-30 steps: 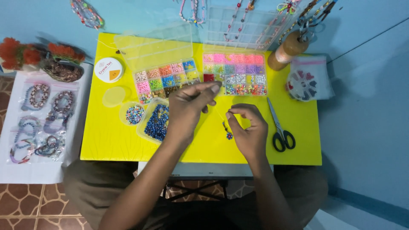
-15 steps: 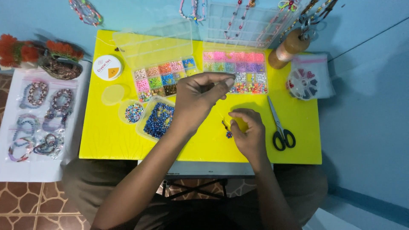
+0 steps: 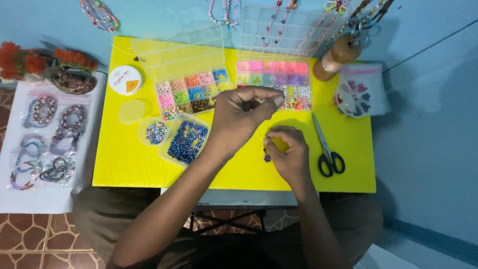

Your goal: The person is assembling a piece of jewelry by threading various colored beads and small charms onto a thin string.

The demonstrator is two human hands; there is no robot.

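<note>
Left hand (image 3: pixel 239 117) raised above the yellow table (image 3: pixel 124 159), thumb and forefinger pinched narrow at the tips near the right-hand bead organiser (image 3: pixel 275 84); whatever sits in the pinch is too small to make out, possibly one bead or the free end of a cord. Right hand (image 3: pixel 289 152) lower, close to the table, fingers curled shut on a short beaded strand (image 3: pixel 267 157), whose few dark beads hang just below the fingertips. A faint thread seems to run between the two hands; cannot confirm. Judgement: strand is very light, limp, no stiffness; beads hard, smooth, apt to slip and roll, so grip belongs on the cord just behind the last bead, not on the beads. Strand lies at the right hand, below and right of the left pinch. Outward: tub of blue beads (image 3: pixel 186 142) under the left wrist, scissors (image 3: pixel 326 147) just right of the right hand.
</note>
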